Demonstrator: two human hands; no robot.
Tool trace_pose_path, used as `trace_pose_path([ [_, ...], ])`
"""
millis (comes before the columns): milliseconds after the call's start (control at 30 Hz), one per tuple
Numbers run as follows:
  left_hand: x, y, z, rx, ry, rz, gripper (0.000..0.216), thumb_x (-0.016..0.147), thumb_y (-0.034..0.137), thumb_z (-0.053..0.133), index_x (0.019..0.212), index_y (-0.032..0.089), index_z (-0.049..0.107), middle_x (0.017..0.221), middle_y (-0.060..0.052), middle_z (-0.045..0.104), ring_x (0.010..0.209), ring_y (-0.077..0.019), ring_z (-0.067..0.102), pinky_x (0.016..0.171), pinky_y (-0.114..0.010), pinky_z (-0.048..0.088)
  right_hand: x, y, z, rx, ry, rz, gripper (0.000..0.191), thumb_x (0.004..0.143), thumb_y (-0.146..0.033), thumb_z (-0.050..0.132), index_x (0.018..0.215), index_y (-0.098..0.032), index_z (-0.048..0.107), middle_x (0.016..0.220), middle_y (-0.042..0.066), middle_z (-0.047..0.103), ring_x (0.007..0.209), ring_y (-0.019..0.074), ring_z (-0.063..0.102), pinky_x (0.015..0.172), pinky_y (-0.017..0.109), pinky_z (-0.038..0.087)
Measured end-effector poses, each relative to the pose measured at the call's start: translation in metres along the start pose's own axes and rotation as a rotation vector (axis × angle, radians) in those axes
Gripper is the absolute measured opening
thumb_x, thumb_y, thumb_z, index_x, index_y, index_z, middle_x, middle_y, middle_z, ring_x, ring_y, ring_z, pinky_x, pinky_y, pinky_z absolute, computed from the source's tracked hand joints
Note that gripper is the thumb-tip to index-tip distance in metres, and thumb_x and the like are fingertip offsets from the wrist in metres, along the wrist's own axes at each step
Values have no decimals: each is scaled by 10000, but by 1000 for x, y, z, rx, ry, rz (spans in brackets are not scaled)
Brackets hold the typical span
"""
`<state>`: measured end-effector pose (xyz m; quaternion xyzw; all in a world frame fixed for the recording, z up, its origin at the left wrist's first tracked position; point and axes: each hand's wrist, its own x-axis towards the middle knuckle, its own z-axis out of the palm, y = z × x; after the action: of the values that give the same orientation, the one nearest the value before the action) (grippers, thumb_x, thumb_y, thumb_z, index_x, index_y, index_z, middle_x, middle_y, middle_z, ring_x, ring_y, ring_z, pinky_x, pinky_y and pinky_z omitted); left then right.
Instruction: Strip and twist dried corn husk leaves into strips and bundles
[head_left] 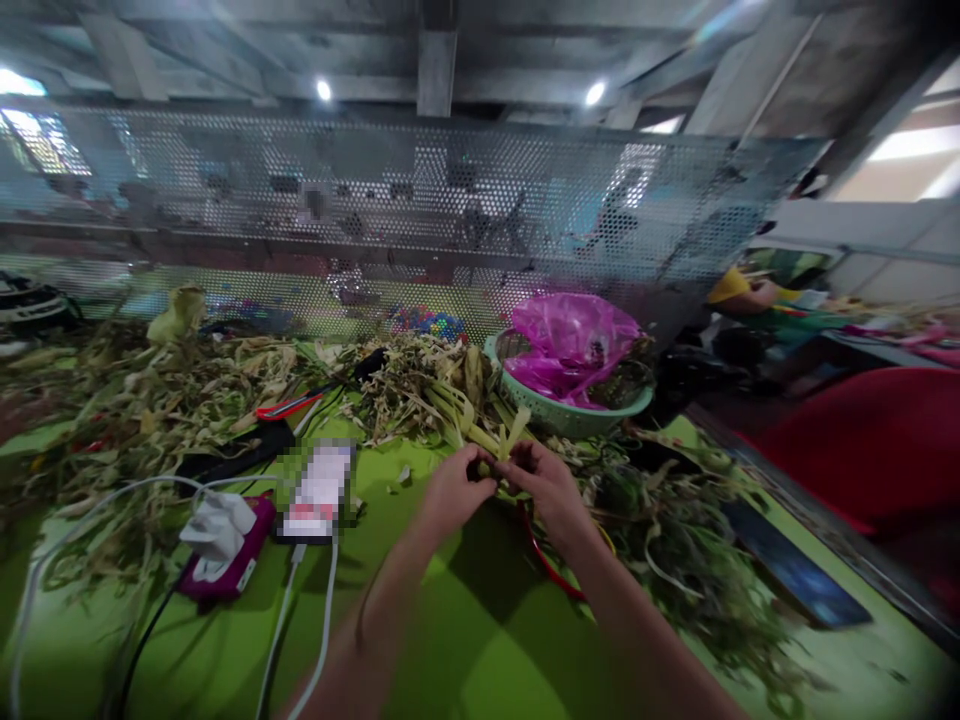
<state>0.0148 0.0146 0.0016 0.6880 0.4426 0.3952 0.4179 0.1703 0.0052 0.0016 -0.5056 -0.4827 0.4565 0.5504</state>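
My left hand and my right hand meet above the green tabletop, fingertips pinched together. Between them is a pale yellow-green leaf strip, its split ends pointing up and away; both hands appear to grip it, though the pinch itself is partly hidden by the fingers. Just beyond lies a heap of dried leaves and stalks. A red loop shows on the table beneath my right forearm.
A green colander holding a pink plastic bag stands behind my right hand. Leftward are a charging phone, a tissue pack, cables and a red-handled tool. Greener stems and a dark flat device lie right.
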Motion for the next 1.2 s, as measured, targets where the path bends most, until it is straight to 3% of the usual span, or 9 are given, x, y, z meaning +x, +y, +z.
trace_pose_path([
  [133,0,2,1,-99,-24,-7,197,708,141,625,903,168,619,857,3,648,825,-154,573,776,-260,434,-1,2,0,75,-38,39,426,599,-427,860,875,-184,646,694,-15,613,569,124,500,507,245,370],
  [233,-1,3,3,-117,2,3,195,718,243,688,887,171,623,869,0,655,834,-159,575,779,-261,433,-3,3,1,118,-54,45,406,608,-431,859,871,-192,661,735,-7,639,592,125,520,510,236,368],
  [433,1,-4,3,-187,36,-56,131,764,288,652,815,173,617,778,13,630,768,-143,550,734,-252,412,-6,-5,2,14,36,27,415,688,-569,759,706,-179,619,574,-40,524,423,66,323,392,223,231],
  [600,3,-8,1,-307,10,-175,115,745,268,636,779,175,578,708,31,575,712,-127,512,691,-245,385,-3,-7,-4,-17,70,-84,375,717,-487,765,910,-176,684,659,-18,575,463,69,313,408,224,232],
  [800,-1,0,1,-548,-28,-248,141,704,263,666,774,170,586,686,23,589,672,-121,519,681,-251,390,-1,-6,-6,143,113,-73,299,666,-417,798,813,-199,657,746,0,603,451,54,292,375,212,231],
  [1033,-1,4,-2,-684,-3,-315,51,671,187,604,707,169,573,645,21,570,591,-101,473,604,-232,361,-14,-23,1,201,-80,-67,230,711,-378,767,798,-222,621,851,19,687,416,46,303,378,220,237],
  [1200,4,-2,1,-572,25,-259,158,662,252,667,707,171,539,625,30,534,607,-105,466,618,-235,364,-13,-19,-5,27,-74,-117,257,724,-441,764,791,-217,658,757,14,672,450,80,380,408,232,290],
])
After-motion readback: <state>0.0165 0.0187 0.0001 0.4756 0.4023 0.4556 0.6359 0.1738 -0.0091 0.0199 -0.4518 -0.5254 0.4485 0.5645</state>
